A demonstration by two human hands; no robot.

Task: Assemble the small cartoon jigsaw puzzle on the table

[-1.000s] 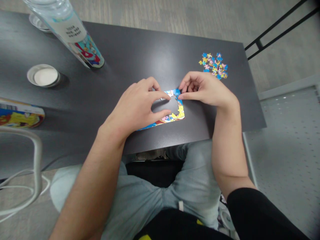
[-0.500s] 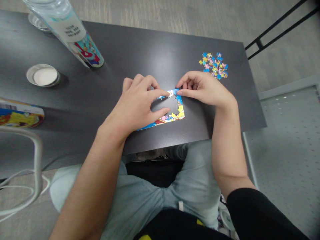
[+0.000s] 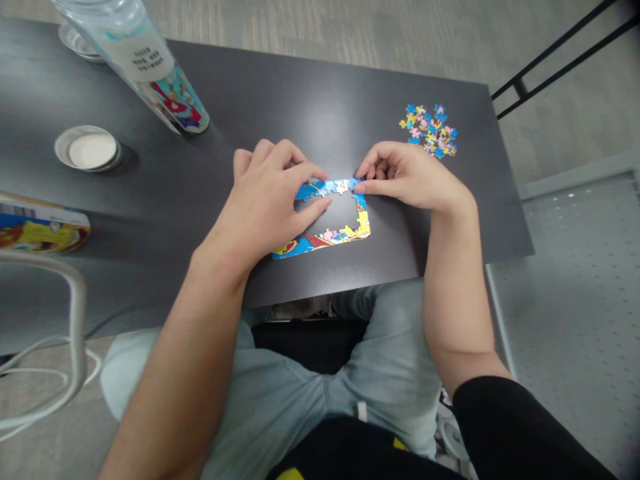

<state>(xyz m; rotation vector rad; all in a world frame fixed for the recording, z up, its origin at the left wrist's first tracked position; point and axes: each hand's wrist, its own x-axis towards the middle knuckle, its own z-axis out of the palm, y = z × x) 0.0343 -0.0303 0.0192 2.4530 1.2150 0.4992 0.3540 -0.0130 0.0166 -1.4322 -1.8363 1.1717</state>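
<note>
Slid leftward since the earlier frame with the left hand (image 3: 263, 200), now open over the left part of the puzzle border (image 3: 320, 241). Touching its far right corner with the bent fingers of the right hand (image 3: 417, 175); cannot tell how firmly gripped. Laid flat on the dark table (image 3: 260, 93), well apart from the bottle (image 3: 150, 70) to its left and near the loose pieces (image 3: 431, 132) beyond its right end.

One head-worn camera looks forward and down from above.
</note>
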